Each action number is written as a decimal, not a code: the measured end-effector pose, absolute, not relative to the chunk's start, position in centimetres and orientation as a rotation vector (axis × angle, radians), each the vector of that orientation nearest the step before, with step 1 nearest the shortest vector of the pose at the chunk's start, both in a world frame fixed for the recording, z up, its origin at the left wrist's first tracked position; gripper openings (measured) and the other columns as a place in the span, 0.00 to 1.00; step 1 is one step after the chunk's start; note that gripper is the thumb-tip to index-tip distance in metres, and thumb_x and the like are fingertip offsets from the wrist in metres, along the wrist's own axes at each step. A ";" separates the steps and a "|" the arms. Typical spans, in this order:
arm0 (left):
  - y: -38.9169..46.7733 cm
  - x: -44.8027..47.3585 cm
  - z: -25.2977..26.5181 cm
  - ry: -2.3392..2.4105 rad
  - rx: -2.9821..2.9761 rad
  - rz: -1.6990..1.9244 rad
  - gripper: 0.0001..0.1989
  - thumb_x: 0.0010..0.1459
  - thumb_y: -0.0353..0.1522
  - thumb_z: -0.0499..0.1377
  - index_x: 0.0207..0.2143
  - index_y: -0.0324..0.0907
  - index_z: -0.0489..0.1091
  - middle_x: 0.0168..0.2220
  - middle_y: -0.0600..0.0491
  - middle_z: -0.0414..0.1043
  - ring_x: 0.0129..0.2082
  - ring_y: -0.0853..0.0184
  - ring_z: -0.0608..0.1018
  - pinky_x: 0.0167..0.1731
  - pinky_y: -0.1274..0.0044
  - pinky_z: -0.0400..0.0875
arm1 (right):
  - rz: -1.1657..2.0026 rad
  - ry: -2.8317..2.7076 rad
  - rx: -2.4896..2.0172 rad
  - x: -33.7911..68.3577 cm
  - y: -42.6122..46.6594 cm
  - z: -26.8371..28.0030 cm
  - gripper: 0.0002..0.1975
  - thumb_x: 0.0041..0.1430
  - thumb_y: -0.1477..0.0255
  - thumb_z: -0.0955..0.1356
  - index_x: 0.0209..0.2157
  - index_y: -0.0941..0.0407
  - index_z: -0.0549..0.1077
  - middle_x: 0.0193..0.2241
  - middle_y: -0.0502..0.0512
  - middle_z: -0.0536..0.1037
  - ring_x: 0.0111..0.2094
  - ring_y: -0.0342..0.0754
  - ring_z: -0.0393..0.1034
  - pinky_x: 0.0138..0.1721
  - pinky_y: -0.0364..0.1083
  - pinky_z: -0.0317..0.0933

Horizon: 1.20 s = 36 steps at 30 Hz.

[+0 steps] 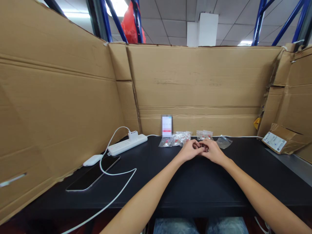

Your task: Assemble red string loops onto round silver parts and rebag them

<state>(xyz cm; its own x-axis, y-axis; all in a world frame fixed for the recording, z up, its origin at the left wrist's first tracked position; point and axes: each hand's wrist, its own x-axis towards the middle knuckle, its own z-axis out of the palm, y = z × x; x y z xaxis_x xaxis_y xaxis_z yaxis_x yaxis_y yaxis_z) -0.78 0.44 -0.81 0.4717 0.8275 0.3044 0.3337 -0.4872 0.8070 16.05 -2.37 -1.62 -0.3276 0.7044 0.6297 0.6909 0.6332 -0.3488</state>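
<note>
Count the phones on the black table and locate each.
2: a dark phone lying flat at the left, and a lit phone upright before the back cardboard wall.

I see one head-worn camera; it looks to twelve o'clock and downward, close above the black table (207,191).

A black table (195,191) carries everything. At its left lie a dark phone (90,178), a small white case (92,160) beside it and a white power strip (126,145) behind; a white cable (118,174) loops across the phone and over the table. Along the back sit small clear bags (175,139) with red bits, just before a lit screen (167,125); farther right are more bags (204,135) and a flatter clear bag (223,142). A brown box (291,139) with a white label rests near the right end.
</note>
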 end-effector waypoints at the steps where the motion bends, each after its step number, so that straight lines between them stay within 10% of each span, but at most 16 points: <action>1: 0.4 -0.7 -0.9 0.955 2.063 0.917 0.12 0.47 0.37 0.63 0.30 0.37 0.70 0.25 0.54 0.71 0.25 0.70 0.72 0.24 0.81 0.65 | 0.026 -2.076 -1.084 16.0 -2.4 -1.7 0.16 0.49 0.70 0.73 0.42 0.57 0.75 0.31 0.53 0.72 0.29 0.45 0.67 0.33 0.44 0.62; 8: 0.9 -1.2 -0.7 1.065 2.196 0.980 0.06 0.50 0.29 0.56 0.26 0.37 0.73 0.24 0.54 0.72 0.27 0.69 0.72 0.29 0.79 0.62 | 0.251 -1.977 -1.002 16.4 -2.5 -1.0 0.20 0.53 0.66 0.71 0.48 0.55 0.72 0.37 0.56 0.73 0.28 0.43 0.69 0.30 0.43 0.66; 19: 2.6 -3.1 -0.7 1.324 2.272 0.747 0.06 0.48 0.29 0.58 0.20 0.39 0.69 0.21 0.55 0.68 0.26 0.68 0.70 0.27 0.78 0.58 | 0.056 -2.040 -1.553 23.8 0.7 -2.7 0.07 0.50 0.78 0.66 0.26 0.57 0.77 0.24 0.54 0.78 0.27 0.46 0.70 0.30 0.43 0.59; 36: 2.2 -2.9 -1.1 1.230 2.444 0.693 0.04 0.48 0.30 0.62 0.29 0.39 0.74 0.28 0.50 0.74 0.32 0.61 0.76 0.32 0.76 0.64 | 0.202 -1.954 -1.375 20.7 0.1 -2.9 0.06 0.55 0.76 0.63 0.33 0.58 0.71 0.23 0.52 0.76 0.23 0.43 0.70 0.27 0.41 0.61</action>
